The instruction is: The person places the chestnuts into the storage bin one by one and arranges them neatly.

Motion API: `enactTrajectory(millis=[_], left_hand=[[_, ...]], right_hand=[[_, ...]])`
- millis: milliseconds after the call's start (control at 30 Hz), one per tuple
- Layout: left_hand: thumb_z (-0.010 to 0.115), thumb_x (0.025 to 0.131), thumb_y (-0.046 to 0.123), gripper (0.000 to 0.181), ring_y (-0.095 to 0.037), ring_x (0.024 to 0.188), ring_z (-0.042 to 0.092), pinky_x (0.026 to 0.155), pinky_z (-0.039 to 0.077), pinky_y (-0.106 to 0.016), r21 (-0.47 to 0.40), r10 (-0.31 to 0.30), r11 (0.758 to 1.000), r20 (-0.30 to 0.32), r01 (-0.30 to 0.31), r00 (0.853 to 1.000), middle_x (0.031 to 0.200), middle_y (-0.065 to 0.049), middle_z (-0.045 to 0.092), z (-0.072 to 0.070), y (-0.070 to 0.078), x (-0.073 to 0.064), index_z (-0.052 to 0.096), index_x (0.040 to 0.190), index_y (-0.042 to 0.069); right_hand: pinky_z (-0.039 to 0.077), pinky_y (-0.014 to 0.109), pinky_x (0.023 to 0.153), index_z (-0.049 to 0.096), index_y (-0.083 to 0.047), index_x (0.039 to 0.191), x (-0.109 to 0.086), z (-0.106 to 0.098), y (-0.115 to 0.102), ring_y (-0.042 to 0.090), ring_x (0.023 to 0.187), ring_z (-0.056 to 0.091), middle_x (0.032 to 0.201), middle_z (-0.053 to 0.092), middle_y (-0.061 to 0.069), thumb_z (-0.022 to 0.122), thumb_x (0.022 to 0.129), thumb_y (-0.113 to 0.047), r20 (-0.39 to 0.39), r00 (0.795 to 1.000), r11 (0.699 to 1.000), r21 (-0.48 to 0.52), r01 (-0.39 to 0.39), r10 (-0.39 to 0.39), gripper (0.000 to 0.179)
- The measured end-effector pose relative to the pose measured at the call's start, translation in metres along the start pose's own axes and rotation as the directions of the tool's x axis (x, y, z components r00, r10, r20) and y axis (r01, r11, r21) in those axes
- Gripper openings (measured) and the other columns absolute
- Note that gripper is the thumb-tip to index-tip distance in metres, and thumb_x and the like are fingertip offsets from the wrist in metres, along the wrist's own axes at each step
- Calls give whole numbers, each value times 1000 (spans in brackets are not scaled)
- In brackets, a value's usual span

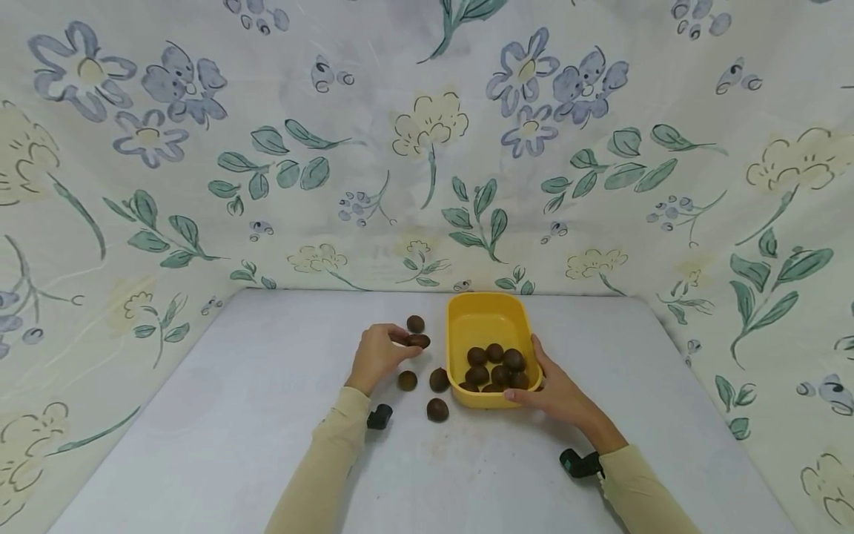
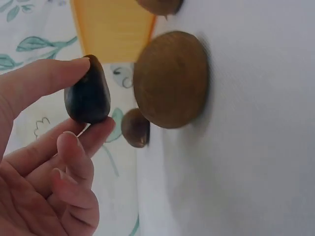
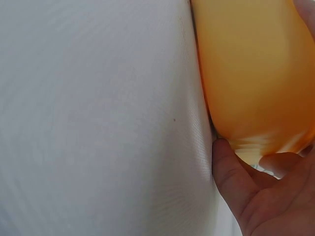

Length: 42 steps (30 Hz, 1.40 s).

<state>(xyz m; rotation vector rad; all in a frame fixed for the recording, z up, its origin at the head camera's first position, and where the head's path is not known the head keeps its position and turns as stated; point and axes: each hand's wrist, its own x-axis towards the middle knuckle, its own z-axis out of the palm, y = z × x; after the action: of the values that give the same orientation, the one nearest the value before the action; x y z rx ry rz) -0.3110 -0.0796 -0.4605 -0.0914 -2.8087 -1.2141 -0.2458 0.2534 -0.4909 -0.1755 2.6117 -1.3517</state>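
My left hand [image 1: 379, 357] pinches a dark, glossy chestnut [image 2: 88, 96] between thumb and fingertips, left of the yellow container. In the left wrist view this chestnut is raised off the white table. My right hand [image 1: 563, 394] grips the near right corner of the yellow plastic container [image 1: 490, 302], thumb at the front rim and fingers along the right side. Several brown chestnuts [image 1: 477, 375] lie gathered in its near half. Low on the container's orange-looking wall [image 3: 251, 73], fingers of the right hand show in the right wrist view.
Loose chestnuts lie left of the container: one behind the left hand [image 1: 416, 323], others nearer, including one at the front [image 1: 437, 409]. The white table [image 1: 220, 415] runs back to a floral-patterned cloth [image 1: 373, 222], which also rises at both sides.
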Motion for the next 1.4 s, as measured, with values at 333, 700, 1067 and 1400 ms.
enactTrajectory(millis=[333, 700, 1067, 1400], left_hand=[[89, 81, 33, 39, -24, 94, 65, 82, 55, -36, -98, 1, 995, -3, -2, 1000, 109, -8, 79, -1, 13, -1, 79, 109, 7], [88, 83, 30, 36, -22, 92, 59, 80, 49, -29, -206, 87, 974, -34, -92, 996, 109, -8, 77, 3, 27, -7, 80, 111, 8], [88, 83, 30, 37, -19, 84, 54, 74, 45, -27, -218, 113, 969, -28, -117, 993, 110, -6, 78, 15, 36, -12, 78, 114, 13], [88, 82, 35, 38, -18, 80, 52, 67, 42, -26, -203, 160, 967, 5, -155, 987, 107, -3, 78, 28, 42, -20, 78, 112, 14]], right_hand=[[24, 64, 124, -6, -18, 167, -2, 0, -2, 42, 160, 17, 176, 7, 14, 82, 81, -57, 4, 1000, 1000, -8, -1, 1, 129], [26, 64, 123, -6, -18, 167, -2, -1, -2, 43, 160, 19, 175, 7, 15, 82, 80, -57, 2, 1000, 1000, -11, -7, 7, 130], [25, 63, 124, -6, -17, 167, -1, 1, -2, 42, 160, 17, 176, 7, 14, 83, 80, -56, -1, 1000, 1000, -12, -10, 10, 130], [26, 63, 123, -7, -17, 167, 0, 1, -2, 43, 160, 17, 176, 6, 14, 82, 80, -57, -1, 1000, 999, -31, -13, 13, 130]])
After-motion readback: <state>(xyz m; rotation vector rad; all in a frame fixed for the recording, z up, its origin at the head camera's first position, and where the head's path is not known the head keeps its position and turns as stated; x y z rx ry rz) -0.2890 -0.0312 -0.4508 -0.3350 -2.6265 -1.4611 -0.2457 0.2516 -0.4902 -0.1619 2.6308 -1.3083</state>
